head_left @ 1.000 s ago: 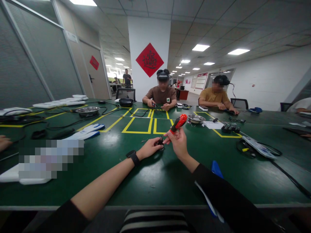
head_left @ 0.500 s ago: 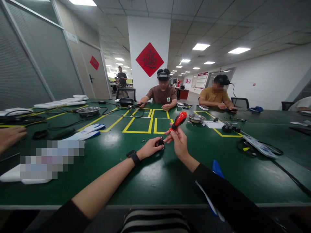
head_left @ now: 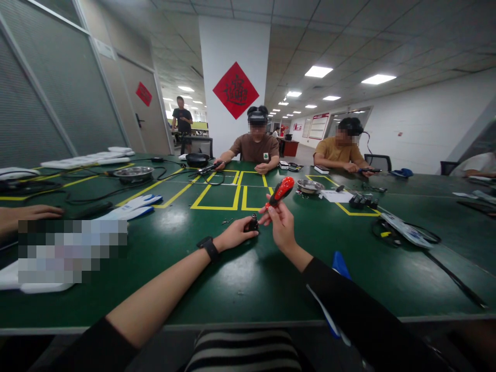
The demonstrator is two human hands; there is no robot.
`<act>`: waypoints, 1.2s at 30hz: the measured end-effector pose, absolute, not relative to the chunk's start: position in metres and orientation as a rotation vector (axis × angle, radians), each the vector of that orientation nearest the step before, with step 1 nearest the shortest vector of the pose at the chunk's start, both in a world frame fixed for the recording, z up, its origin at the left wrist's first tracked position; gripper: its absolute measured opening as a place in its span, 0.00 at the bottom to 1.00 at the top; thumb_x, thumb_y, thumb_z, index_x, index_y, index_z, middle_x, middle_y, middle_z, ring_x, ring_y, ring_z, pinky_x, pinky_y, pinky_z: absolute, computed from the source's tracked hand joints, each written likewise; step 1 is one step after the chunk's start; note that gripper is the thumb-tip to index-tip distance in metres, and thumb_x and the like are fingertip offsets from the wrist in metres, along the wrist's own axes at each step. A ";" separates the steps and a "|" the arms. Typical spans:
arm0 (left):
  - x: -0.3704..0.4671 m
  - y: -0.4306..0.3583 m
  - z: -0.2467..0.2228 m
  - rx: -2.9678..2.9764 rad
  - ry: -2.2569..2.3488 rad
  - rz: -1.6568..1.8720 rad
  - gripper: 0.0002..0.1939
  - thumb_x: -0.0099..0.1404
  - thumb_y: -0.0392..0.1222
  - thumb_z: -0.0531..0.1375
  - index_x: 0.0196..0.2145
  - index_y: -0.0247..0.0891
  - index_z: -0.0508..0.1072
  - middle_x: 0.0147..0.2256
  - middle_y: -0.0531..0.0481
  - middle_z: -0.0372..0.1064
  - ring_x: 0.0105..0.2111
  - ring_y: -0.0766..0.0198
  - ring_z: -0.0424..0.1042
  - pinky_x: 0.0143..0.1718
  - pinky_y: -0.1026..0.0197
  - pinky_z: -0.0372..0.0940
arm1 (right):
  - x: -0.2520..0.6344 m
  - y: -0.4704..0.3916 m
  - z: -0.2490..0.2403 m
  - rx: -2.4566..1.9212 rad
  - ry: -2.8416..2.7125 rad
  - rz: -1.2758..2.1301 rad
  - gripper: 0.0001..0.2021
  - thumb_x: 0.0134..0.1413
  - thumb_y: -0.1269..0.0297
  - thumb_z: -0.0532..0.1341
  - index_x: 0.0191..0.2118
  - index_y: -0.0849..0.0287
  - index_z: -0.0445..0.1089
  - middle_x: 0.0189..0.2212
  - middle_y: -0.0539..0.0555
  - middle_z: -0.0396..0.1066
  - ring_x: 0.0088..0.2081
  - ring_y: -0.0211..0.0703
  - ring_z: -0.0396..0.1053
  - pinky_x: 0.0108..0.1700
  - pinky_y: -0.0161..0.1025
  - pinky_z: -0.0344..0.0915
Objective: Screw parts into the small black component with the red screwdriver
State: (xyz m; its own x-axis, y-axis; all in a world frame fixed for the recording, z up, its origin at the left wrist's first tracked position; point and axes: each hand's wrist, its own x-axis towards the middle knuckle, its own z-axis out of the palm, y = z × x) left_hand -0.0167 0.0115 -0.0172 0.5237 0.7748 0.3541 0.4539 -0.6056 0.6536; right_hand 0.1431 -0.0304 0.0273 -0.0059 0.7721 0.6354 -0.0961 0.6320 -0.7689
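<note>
My left hand (head_left: 236, 235) rests on the green table (head_left: 217, 284), its fingers closed around a small black part (head_left: 253, 223) with a metallic top that stands upright. Just to the right, my right hand (head_left: 282, 222) is raised and holds a red and black screwdriver (head_left: 282, 191) by its handle, which tilts up to the right. The screwdriver's tip is hidden or too small to make out. Several tiny metal pieces (head_left: 226, 221) lie on the table left of the black part.
White-blue gloves (head_left: 139, 205) and a metal bowl (head_left: 134, 174) lie left; another bowl (head_left: 310, 186), black parts (head_left: 363, 202) and cables lie right. Another person's hand (head_left: 33, 213) is at the left edge. Two people sit opposite.
The view has shifted slightly. Both my hands keep nearly the same hold and pose. The other person's hand at the left edge reaches further into view.
</note>
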 end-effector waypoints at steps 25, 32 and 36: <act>-0.014 0.006 -0.011 2.193 0.987 0.901 0.16 0.59 0.48 0.55 0.39 0.33 0.68 0.32 0.50 0.67 0.31 0.64 0.63 0.34 0.63 0.59 | 0.142 -0.033 0.029 -0.612 -1.440 0.748 0.17 0.55 0.59 0.54 0.50 0.58 0.61 0.30 0.52 0.70 0.23 0.33 0.67 0.24 0.32 0.63; -0.015 0.010 -0.016 2.268 1.004 0.902 0.17 0.59 0.49 0.56 0.40 0.33 0.67 0.30 0.51 0.65 0.28 0.67 0.61 0.31 0.64 0.58 | 0.143 -0.035 0.029 -0.585 -1.459 0.739 0.12 0.54 0.58 0.55 0.42 0.59 0.63 0.29 0.51 0.70 0.23 0.33 0.67 0.24 0.32 0.63; -0.015 0.008 -0.015 2.294 1.009 0.897 0.16 0.58 0.48 0.56 0.39 0.33 0.67 0.30 0.52 0.64 0.28 0.67 0.60 0.30 0.65 0.57 | 0.144 -0.034 0.028 -0.584 -1.483 0.728 0.12 0.54 0.59 0.56 0.42 0.59 0.63 0.29 0.51 0.70 0.23 0.33 0.67 0.25 0.32 0.64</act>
